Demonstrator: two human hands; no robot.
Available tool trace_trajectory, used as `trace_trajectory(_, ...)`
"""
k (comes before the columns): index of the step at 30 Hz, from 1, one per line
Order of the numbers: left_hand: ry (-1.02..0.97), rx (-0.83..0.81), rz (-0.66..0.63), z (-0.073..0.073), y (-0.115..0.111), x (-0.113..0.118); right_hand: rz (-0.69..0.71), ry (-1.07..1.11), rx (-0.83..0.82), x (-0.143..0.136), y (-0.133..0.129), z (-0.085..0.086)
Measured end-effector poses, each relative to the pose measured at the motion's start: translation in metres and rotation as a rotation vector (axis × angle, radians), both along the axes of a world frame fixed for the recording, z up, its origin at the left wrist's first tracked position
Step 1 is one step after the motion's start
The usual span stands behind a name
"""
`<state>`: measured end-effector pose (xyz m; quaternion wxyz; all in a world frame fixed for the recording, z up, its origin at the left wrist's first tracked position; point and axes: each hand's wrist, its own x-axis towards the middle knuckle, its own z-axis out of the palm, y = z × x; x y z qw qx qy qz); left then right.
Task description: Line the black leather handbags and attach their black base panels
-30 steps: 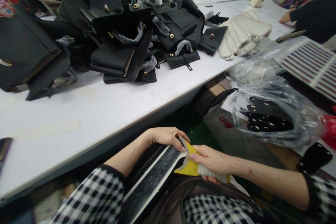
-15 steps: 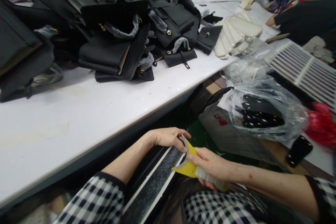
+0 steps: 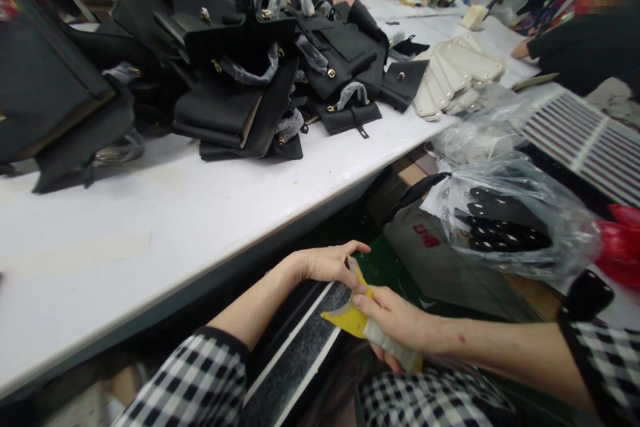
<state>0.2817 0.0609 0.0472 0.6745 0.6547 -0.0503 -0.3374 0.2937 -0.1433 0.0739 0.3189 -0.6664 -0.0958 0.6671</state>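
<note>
A long black piece with a speckled grey band and two white stripes [image 3: 290, 360] slants up from my lap. At its far end my left hand [image 3: 327, 263] is bent over the edge, thumb down and one finger stretched out; part of its grip is hidden. My right hand [image 3: 393, 317] is closed round a yellow tool with a curved, notched end and a pale wrapped handle [image 3: 353, 320]. The tool's curved end lies over the striped piece, its upper tip close to my left thumb.
Black handbags [image 3: 225, 113] with plastic-wrapped handles are heaped on the white table [image 3: 200, 213]. Cream panels [image 3: 450, 73] lie farther right. A clear plastic bag of black parts [image 3: 510, 220] sits beside a slatted rack [image 3: 585, 140]. Another person's sleeve [image 3: 575, 47] shows at far right.
The view has shifted a little, so the table things appear farther right. The yellow tool has turned slightly, and my right hand has slid a bit left and down. Both hands keep their places at the striped piece.
</note>
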Motion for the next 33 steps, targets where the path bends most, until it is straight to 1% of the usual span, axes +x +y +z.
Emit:
trace_trajectory(3,0.005,-0.009,0.055,0.002,-0.001,-0.004,-0.081,0.032,-0.044,-0.016,0.005,-0.004)
trace_trajectory(5,-0.002,0.071,0.104,0.008,-0.001,-0.010,-0.149,0.056,-0.055,-0.029,0.008,-0.007)
trace_trajectory(7,-0.029,0.200,0.175,0.018,0.000,-0.019,-0.199,0.076,-0.014,-0.040,0.011,-0.009)
trace_trajectory(9,-0.059,0.367,0.246,0.028,-0.003,-0.028,-0.223,0.084,0.041,-0.049,0.015,-0.009)
trace_trajectory(12,-0.052,0.607,0.318,0.040,-0.012,-0.035,-0.256,0.104,0.084,-0.054,0.020,-0.008)
trace_trajectory(14,-0.029,0.683,0.337,0.045,-0.020,-0.036,-0.268,0.132,0.098,-0.053,0.020,-0.007)
trace_trajectory(16,-0.003,0.677,0.335,0.048,-0.027,-0.035,-0.237,0.157,0.107,-0.048,0.014,-0.007)
trace_trajectory(18,0.019,0.636,0.346,0.049,-0.033,-0.034,-0.154,0.160,0.093,-0.037,0.000,-0.005)
trace_trajectory(20,0.031,0.597,0.374,0.048,-0.036,-0.035,0.022,0.156,0.055,-0.019,-0.022,0.002)
trace_trajectory(23,0.015,0.582,0.409,0.049,-0.039,-0.038,0.364,0.118,0.039,0.014,-0.062,0.021)
trace_trajectory(24,0.006,0.587,0.413,0.049,-0.039,-0.039,0.431,0.100,0.051,0.025,-0.074,0.026)
trace_trajectory(25,-0.004,0.593,0.416,0.050,-0.039,-0.040,0.445,0.070,0.070,0.035,-0.083,0.031)
trace_trajectory(26,-0.010,0.596,0.420,0.050,-0.040,-0.041,0.413,0.034,0.088,0.043,-0.090,0.033)
trace_trajectory(28,-0.013,0.595,0.423,0.051,-0.040,-0.042,0.266,-0.067,0.147,0.053,-0.094,0.033)
trace_trajectory(30,-0.016,0.588,0.420,0.051,-0.039,-0.043,0.129,-0.212,0.241,0.058,-0.087,0.028)
trace_trajectory(31,-0.015,0.583,0.417,0.050,-0.039,-0.043,0.093,-0.284,0.285,0.059,-0.082,0.025)
trace_trajectory(33,-0.020,0.582,0.409,0.049,-0.039,-0.043,0.089,-0.431,0.337,0.061,-0.069,0.022)
